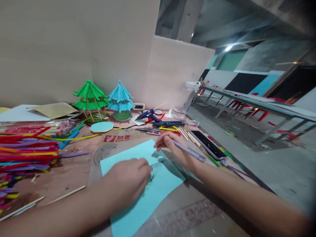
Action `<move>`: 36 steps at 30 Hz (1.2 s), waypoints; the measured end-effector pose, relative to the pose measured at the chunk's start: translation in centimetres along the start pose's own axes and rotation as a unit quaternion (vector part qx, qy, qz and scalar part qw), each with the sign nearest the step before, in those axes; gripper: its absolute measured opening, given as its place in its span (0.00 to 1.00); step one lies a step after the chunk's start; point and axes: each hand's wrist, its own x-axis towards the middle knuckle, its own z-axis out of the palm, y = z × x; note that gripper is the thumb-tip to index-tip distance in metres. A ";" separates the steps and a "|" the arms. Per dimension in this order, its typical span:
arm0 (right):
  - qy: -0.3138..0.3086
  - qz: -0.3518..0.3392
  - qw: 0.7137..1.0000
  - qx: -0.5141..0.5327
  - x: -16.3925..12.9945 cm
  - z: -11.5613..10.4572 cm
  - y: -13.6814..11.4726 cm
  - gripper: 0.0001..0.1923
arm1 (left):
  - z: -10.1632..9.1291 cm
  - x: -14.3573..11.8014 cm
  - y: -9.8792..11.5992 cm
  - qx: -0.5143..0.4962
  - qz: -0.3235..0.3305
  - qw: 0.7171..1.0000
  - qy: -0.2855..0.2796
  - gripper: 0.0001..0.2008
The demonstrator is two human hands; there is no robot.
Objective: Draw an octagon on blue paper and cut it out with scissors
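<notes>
Left hand (130, 180), fingers curled together, grip unclear, atop blue sheet (160, 191), long axis running outward beneath them; pen (189, 151) held in right hand's (175, 152) bent fingers, slanting back toward wrist.

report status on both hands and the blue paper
Left hand on or just above blue paper, blurred, covering part of it. Right hand holding pen, near paper's right edge. Phone clear of paper.

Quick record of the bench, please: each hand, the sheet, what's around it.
left hand: over blue sheet, fingers curled, blurred
right hand: holding pen
sheet marks: dark, partly covered by left hand
farther back: green-roofed model, blue-roofed model, glue gun
left of sheet: colorful strips
right of sheet: phone
</notes>
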 end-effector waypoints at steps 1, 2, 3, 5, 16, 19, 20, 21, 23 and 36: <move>-0.013 -0.001 1.000 -0.016 -0.4 0.1 -0.4 0.22 | -0.6 0.3 -1.3 0.001 -0.032 0.999 0.006 0.10; -0.027 -0.001 0.999 -0.036 -0.9 0.1 -0.8 0.21 | -1.1 0.5 -2.7 0.004 -0.066 0.998 0.012 0.11; -0.040 0.000 0.997 -0.059 -1.4 0.2 -1.2 0.20 | -1.5 0.6 -4.1 0.008 -0.100 0.995 0.014 0.11; -0.062 0.002 0.992 -0.109 -2.5 0.2 -1.5 0.16 | -2.2 0.7 -6.3 0.012 -0.141 0.990 0.001 0.12; -0.170 -0.098 0.951 -0.239 -4.9 0.0 -0.1 0.19 | -1.3 -0.1 -4.8 0.002 -0.197 0.979 -0.056 0.19; -0.201 -0.122 0.937 -0.259 -5.0 0.2 -0.5 0.17 | -1.0 0.2 -5.3 -0.033 -0.197 0.978 -0.064 0.19; -0.207 -0.128 0.934 -0.261 -5.0 0.2 -0.5 0.16 | -1.0 0.3 -5.6 -0.045 -0.195 0.978 -0.067 0.18; -0.212 -0.134 0.932 -0.261 -5.1 0.2 -0.5 0.15 | -0.9 0.4 -5.8 -0.057 -0.193 0.977 -0.070 0.16; -0.213 -0.142 0.932 -0.258 -5.1 0.3 -0.3 0.13 | -0.8 0.6 -6.3 -0.075 -0.193 0.976 -0.073 0.14; -0.227 -0.152 0.934 -0.230 -4.9 0.4 0.2 0.12 | 1.3 0.9 -5.5 -0.110 -0.142 0.983 0.036 0.22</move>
